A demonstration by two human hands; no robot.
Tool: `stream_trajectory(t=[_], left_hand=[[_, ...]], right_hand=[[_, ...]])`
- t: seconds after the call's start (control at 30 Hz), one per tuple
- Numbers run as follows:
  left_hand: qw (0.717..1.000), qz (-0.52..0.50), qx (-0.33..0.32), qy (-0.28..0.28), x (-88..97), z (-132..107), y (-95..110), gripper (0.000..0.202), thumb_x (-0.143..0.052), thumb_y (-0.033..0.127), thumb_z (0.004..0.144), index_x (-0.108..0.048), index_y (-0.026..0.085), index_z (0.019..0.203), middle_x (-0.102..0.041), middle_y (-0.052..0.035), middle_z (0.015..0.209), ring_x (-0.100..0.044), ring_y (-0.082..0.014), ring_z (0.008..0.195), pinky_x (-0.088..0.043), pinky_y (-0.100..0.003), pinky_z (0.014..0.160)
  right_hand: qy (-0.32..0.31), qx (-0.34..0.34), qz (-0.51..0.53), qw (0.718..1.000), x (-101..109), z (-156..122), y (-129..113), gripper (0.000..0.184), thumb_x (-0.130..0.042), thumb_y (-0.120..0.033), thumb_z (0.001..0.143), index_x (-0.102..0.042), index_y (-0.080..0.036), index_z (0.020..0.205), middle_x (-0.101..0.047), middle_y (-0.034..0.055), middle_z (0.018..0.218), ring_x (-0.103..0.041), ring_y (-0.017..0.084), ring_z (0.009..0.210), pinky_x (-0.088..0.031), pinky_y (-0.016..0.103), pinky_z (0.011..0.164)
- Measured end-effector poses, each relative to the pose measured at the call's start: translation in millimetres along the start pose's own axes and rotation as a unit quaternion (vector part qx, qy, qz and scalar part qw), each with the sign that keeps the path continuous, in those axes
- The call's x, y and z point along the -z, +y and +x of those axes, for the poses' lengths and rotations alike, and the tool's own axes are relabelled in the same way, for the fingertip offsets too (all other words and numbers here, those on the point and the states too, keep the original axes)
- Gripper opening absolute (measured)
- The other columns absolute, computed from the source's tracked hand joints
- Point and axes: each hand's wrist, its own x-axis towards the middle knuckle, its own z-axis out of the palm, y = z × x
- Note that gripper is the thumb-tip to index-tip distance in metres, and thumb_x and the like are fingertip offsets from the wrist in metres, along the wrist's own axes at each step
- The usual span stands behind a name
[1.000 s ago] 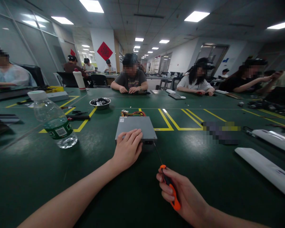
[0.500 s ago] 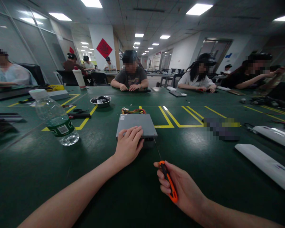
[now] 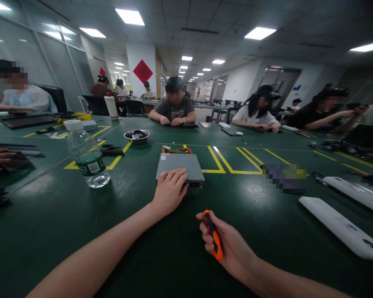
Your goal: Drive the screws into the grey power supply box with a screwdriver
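Tabletop (image 3: 161,256), bottle (image 3: 91,163) (capped), bowl (image 3: 136,141), right fingers (image 3: 208,239) gripping screwdriver (image 3: 216,240), left fingers (image 3: 178,175) outstretched atop box (image 3: 179,162)

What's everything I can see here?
metal box: 1, grey, centre
wires: bundle, multicoloured, behind box
screwdriver: 1, orange and black, right hand
bottle: 1, clear, green label, left
bowl: 1, silver, back left
cup: 1, white, back
long devices: 2, white, right
table: 1, green, yellow tape, below
people: several, mixed clothing, around
diamond sign: 1, red, far pillar
ceiling lights: several, white, overhead
clutter: uncounted, mostly dark, both sides
left hand: 1, fingers on box
right hand: 1, fingers around screwdriver
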Motion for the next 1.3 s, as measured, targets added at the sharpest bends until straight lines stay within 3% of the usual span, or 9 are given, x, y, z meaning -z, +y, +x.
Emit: stream_trajectory(t=[0.17,0.27,0.47,0.6,0.8,0.97,1.1,1.3], left_hand=[[1.000,0.001,-0.006,0.002,-0.4,-1,0,0.027,-0.044,0.026,0.086,-0.050,0.020,0.112,-0.055,-0.0055,0.123,-0.048,-0.0198,0.114,-0.031,-0.039,0.090],[1.000,-0.003,-0.004,0.005,-0.6,0,0,0.027,-0.044,0.025,0.086,-0.051,0.020,0.112,-0.056,-0.0065,0.123,-0.047,-0.0204,0.115,-0.031,-0.039,0.090],[1.000,-0.001,0.001,0.002,-0.1,0,1,0.026,-0.043,0.026,0.087,-0.051,0.021,0.111,-0.056,-0.0052,0.123,-0.048,-0.0206,0.114,-0.030,-0.040,0.090],[1.000,-0.001,0.001,-0.001,-0.2,0,1,0.026,-0.042,0.026,0.087,-0.051,0.021,0.111,-0.056,-0.0052,0.123,-0.048,-0.0215,0.114,-0.029,-0.041,0.090],[1.000,-0.003,0.004,-0.003,-1.2,0,1,0.027,-0.042,0.026,0.087,-0.051,0.021,0.112,-0.055,-0.0056,0.124,-0.047,-0.0220,0.115,-0.029,-0.041,0.090],[1.000,-0.002,0.005,-0.006,-0.2,1,3,0.027,-0.042,0.027,0.087,-0.051,0.021,0.111,-0.055,-0.0060,0.123,-0.046,-0.0223,0.115,-0.029,-0.042,0.091],[1.000,0.017,0.007,-0.022,4.8,4,8,0.030,-0.044,0.032,0.085,-0.051,0.019,0.110,-0.055,-0.0079,0.121,-0.046,-0.0239,0.113,-0.028,-0.043,0.092],[0.994,0.088,-0.003,-0.061,9.0,12,23,0.043,-0.047,0.043,0.081,-0.046,0.024,0.119,-0.051,-0.0117,0.116,-0.044,-0.0304,0.107,-0.032,-0.047,0.086]], right_hand=[[-0.014,0.041,0.004,0.999,6,4,2,0.012,-0.058,-0.026,0.075,-0.054,-0.014,0.074,-0.050,-0.0008,0.062,-0.033,0.003,0.042,-0.024,0.014,0.037],[-0.011,0.070,-0.001,0.997,8,4,3,0.016,-0.065,-0.024,0.071,-0.051,-0.015,0.069,-0.051,-0.0009,0.065,-0.034,0.002,0.043,-0.025,0.013,0.038],[0.004,0.022,-0.008,1.000,5,1,0,0.018,-0.052,-0.029,0.082,-0.057,-0.013,0.078,-0.051,0.0004,0.063,-0.042,0.005,0.048,-0.035,0.015,0.044],[0.009,0.015,0.013,1.000,2,-2,-3,0.023,-0.042,-0.027,0.086,-0.058,-0.011,0.082,-0.047,-0.0005,0.059,-0.037,0.004,0.043,-0.030,0.014,0.039],[0.006,0.046,0.030,0.998,5,-3,-5,0.013,-0.054,-0.021,0.080,-0.054,-0.013,0.071,-0.049,-0.0007,0.065,-0.033,0.001,0.042,-0.025,0.011,0.034],[0.022,0.019,0.030,0.999,5,-2,-5,0.020,-0.046,-0.024,0.086,-0.056,-0.011,0.075,-0.050,0.0005,0.064,-0.039,0.002,0.044,-0.032,0.011,0.038],[0.018,0.011,0.027,0.999,4,-1,-7,0.025,-0.040,-0.026,0.088,-0.057,-0.010,0.077,-0.048,0.0004,0.060,-0.037,0.003,0.041,-0.029,0.012,0.035],[0.022,0.034,0.008,0.999,7,0,-6,0.013,-0.052,-0.020,0.081,-0.053,-0.013,0.071,-0.050,-0.0003,0.063,-0.035,0.001,0.041,-0.024,0.011,0.032]])
